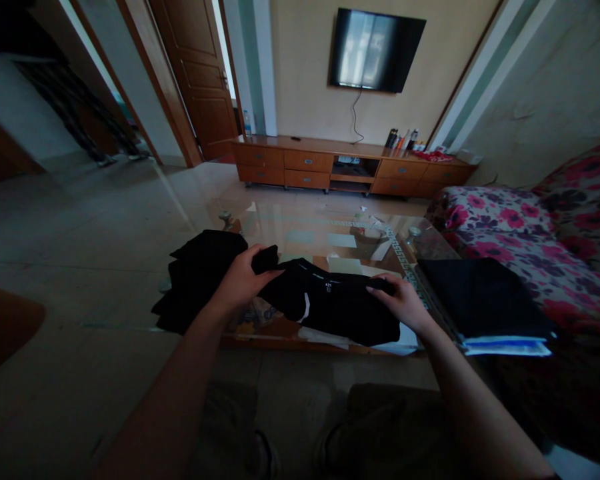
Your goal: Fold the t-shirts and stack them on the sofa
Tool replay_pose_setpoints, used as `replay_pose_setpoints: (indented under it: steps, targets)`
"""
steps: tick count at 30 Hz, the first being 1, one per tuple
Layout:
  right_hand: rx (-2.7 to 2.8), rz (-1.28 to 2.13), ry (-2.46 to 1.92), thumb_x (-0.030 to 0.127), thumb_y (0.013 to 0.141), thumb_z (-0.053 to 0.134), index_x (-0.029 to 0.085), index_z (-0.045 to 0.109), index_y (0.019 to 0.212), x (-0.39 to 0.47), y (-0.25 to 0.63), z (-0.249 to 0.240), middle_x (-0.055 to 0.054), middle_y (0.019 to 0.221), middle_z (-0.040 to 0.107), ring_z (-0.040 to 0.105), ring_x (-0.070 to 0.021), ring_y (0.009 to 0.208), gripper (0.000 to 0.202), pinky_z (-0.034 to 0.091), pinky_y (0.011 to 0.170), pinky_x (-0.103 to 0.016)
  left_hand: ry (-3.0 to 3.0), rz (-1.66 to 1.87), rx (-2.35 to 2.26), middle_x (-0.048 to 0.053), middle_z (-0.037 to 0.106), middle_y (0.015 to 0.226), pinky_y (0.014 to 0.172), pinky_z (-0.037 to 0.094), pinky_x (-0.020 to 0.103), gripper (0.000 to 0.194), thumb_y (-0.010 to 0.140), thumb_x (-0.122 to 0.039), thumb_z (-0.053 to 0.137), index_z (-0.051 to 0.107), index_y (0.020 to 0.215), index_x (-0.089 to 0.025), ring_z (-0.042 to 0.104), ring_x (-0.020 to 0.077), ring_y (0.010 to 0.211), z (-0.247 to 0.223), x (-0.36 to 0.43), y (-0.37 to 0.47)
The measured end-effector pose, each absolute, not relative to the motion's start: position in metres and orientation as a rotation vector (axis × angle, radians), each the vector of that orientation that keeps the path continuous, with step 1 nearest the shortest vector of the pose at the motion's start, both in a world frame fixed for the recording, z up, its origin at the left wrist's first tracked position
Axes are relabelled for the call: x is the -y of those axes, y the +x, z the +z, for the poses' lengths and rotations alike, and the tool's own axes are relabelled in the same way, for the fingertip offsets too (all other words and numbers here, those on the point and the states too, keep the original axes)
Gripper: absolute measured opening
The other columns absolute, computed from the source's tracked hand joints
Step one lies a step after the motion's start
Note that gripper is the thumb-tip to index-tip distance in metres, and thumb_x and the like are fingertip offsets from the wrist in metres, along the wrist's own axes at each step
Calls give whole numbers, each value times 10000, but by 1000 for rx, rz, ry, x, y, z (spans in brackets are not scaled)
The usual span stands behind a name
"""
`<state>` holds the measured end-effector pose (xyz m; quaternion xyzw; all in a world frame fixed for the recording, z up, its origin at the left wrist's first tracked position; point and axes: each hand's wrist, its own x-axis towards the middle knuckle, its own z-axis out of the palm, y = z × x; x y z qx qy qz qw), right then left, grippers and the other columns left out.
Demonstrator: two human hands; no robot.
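- Black cloth garment with small white print and a white curved stripe [350,307], held spread between both hands, low over the near edge of the tabletop; its lower folds merge in shadow.
- The left hand [245,273] has thumb and fingers pinched around a bunched black part at the garment's left end; the right hand [405,300] grips its upper right edge.
- A heap of black cloth [200,280] lies left of the left hand, partly covered by it; whether it joins the garment is hard to tell.
- Right of the right hand is a folded black item with a white-and-blue edge [485,293]; its support is hidden.
- Through the clear glass tabletop [293,219] pale paper sheets [341,240] show, partly covered by the garment.
- Beyond, a long brown wooden cabinet [307,160] has closed drawers and an open compartment [350,175] holding a device too dim to identify; bottles [400,140] stand on top.
- At upper left, a person in dark clothes [65,87] is cut off by the frame.
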<state>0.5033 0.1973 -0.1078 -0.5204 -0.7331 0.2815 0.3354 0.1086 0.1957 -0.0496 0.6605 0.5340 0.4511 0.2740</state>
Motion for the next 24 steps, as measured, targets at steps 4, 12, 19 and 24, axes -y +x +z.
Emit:
replay_pose_setpoints:
  steps: [4, 12, 19, 24]
  targets:
    - [1760, 804, -1356, 590, 960, 542, 230, 635, 1000, -197, 502, -106, -28, 897, 667, 619, -212, 866, 373, 509, 817, -326, 1775, 1098, -1424, 67, 717, 1041, 849, 542, 364, 427, 770, -369, 739, 659, 1136, -165, 677, 262, 977, -55, -199, 100]
    - [1726, 905, -1330, 425, 810, 736, 237, 552, 1160, -193, 504, -107, -29, 1013, 652, 619, -220, 933, 438, 533, 831, -329, 1727, 1155, -1573, 90, 750, 1066, 839, 556, 365, 445, 789, -425, 727, 706, 1139, -150, 705, 275, 962, -63, -203, 98]
    - [1983, 445, -1437, 290, 821, 647, 227, 688, 1092, -210, 533, -125, -74, 1044, 700, 656, -256, 969, 282, 517, 905, -393, 1731, 1194, -1672, 69, 778, 971, 776, 546, 320, 384, 846, -494, 656, 757, 1005, -159, 711, 269, 913, -63, -206, 80]
    - [1952, 163, -1673, 322, 826, 606, 229, 743, 930, -209, 561, -131, -88, 910, 732, 678, -264, 836, 196, 523, 815, -388, 1912, 1131, -1693, 53, 785, 1032, 879, 519, 328, 278, 867, -367, 596, 792, 1010, -231, 713, 258, 964, -53, -199, 77]
